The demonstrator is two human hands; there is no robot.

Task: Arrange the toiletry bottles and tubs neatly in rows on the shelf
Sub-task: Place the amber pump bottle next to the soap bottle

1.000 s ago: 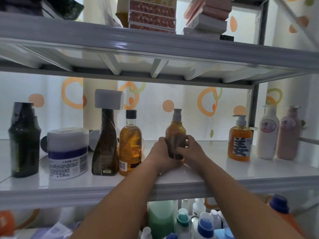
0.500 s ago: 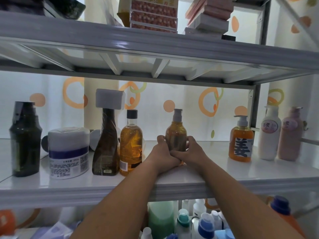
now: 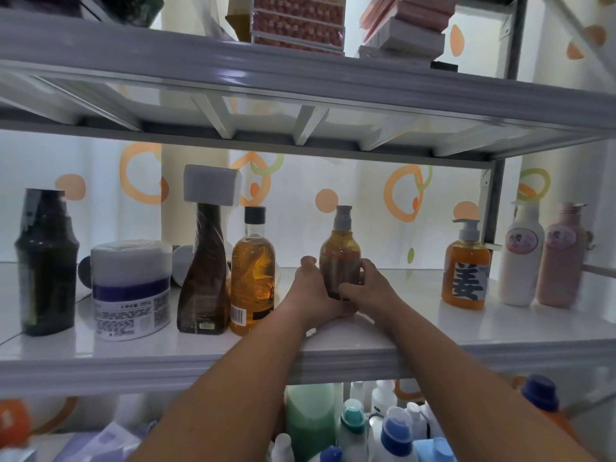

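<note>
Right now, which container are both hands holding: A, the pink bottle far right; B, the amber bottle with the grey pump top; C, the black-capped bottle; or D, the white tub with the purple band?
B: the left hand and the right hand both grip the grey-topped amber bottle, one on each side.

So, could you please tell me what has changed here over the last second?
Very little: the left hand and right hand have drawn closer round the base of the amber pump bottle and now meet in front of it, where a gap showed before. Both keep their grip. The bottle stands upright in the same spot on the shelf; the rest is unmoved.
</note>
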